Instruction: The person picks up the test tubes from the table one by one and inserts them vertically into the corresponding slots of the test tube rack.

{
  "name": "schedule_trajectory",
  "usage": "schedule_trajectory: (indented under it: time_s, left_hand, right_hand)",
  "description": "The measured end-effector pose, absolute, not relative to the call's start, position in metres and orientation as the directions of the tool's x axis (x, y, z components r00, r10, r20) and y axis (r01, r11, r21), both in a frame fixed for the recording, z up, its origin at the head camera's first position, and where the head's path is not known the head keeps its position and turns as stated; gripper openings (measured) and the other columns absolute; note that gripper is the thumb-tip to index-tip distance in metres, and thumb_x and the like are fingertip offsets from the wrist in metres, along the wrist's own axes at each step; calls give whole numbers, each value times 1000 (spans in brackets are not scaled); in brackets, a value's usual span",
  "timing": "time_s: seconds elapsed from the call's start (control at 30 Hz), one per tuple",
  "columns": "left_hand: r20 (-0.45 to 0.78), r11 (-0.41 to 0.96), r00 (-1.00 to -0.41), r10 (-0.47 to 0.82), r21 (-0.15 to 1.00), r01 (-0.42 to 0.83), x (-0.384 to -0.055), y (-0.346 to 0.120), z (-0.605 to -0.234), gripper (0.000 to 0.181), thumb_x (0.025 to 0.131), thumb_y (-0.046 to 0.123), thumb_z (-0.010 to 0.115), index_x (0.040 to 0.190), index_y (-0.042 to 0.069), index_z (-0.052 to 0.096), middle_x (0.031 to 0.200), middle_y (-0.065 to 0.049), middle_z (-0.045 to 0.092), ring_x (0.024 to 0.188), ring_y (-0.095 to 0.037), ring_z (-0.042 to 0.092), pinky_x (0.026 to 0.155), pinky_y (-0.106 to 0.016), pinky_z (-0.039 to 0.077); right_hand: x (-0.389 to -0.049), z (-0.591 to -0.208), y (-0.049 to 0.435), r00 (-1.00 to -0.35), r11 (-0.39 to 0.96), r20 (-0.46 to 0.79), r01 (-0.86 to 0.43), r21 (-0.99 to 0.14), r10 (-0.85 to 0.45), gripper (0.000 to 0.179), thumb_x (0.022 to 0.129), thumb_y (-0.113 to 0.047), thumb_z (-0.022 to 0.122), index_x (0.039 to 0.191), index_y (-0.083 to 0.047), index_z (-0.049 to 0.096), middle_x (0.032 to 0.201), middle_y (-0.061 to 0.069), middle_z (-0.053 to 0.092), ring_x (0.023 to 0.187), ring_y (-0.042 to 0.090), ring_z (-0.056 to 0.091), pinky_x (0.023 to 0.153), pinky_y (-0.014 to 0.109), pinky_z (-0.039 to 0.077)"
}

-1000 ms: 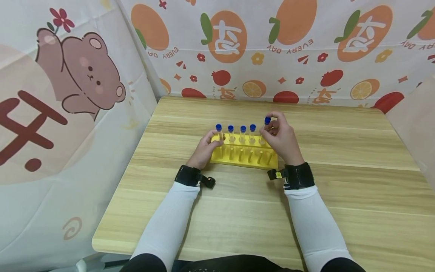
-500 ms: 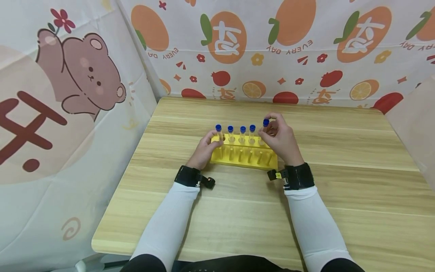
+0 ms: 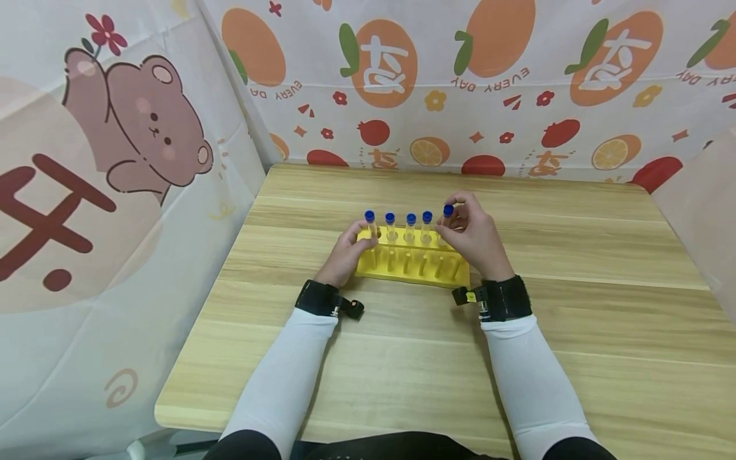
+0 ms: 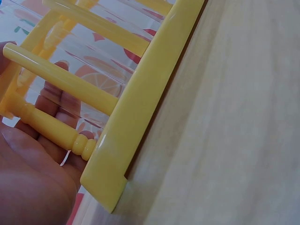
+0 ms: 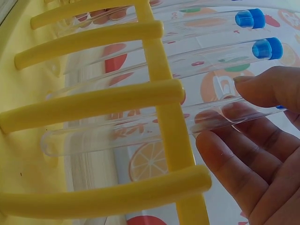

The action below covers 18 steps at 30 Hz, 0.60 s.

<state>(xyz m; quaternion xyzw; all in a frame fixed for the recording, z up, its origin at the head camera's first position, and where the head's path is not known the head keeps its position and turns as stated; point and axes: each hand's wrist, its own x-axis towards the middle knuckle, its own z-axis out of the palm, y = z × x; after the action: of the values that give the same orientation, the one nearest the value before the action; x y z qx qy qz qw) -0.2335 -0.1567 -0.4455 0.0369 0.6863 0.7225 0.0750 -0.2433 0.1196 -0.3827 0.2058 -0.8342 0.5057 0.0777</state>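
A yellow test tube rack stands on the table with a row of clear, blue-capped test tubes upright in it. My left hand grips the rack's left end; in the left wrist view its fingers reach behind the end post. At the row's right end, my right hand pinches the last test tube just below its blue cap. The right wrist view has that tube passing through the rack's upper bar, its rounded bottom close to the base. The thumb lies across its upper part.
The rack sits toward the back of a wooden table. A fruit-patterned cloth hangs behind the table's back edge. Another cloth, with a bear print, hangs at the left. Each wrist wears a black strap with a small camera.
My right hand has lowered the last test tube slightly; its blue cap has moved down and a little left. The left hand and the rack have stayed in place.
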Motion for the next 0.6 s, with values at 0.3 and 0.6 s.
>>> schedule_trajectory:
  time_s: [0.3,0.6]
  left_hand:
    - [-54,-47,-986,157,997,-62,-233,-157,-444,23,92,7,58,113,16,56,149,-12,41,136,-28,39,107,-44,37]
    - [-56,-43,-986,157,997,-64,-233,-157,-445,24,92,9,58,115,15,56,148,-14,42,134,-28,40,106,-45,37]
  right_hand:
    - [-244,-383,120,-905,416,328,-418,-808,-271,42,87,-14,73,121,-16,48,89,3,66,78,16,63,71,23,55]
    - [-244,-384,120,-903,424,328,-421,-802,-278,42,88,-17,74,121,-17,48,90,2,66,79,15,63,73,24,55]
